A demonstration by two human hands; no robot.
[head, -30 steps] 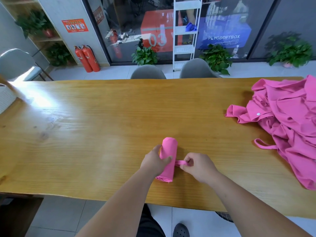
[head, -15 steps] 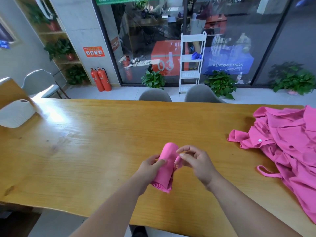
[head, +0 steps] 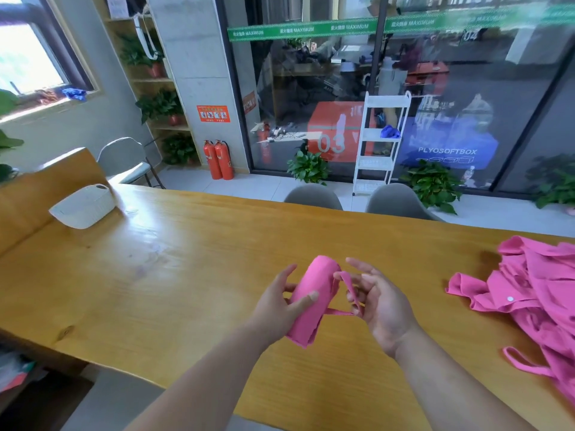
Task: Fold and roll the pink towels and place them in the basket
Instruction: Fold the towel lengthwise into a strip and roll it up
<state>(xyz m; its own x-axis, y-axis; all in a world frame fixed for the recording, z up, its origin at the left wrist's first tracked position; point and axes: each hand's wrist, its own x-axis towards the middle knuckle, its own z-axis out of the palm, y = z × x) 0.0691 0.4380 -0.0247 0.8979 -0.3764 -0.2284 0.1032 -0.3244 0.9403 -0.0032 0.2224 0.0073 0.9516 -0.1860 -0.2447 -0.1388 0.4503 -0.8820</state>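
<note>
The rolled towel has come up off the table, where it lay 1 second ago. The left hand now grips it in the air, thumb across the front. The right hand has spread its upper fingers, its lower ones hooking the strap open, likely to loop it round the roll before the basket, far left.

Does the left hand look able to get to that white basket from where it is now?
Probably not without leaning: the basket sits at the far left end of the table, well beyond the left hand, which grips the rolled towel. Nothing on the table lies between them.
</note>
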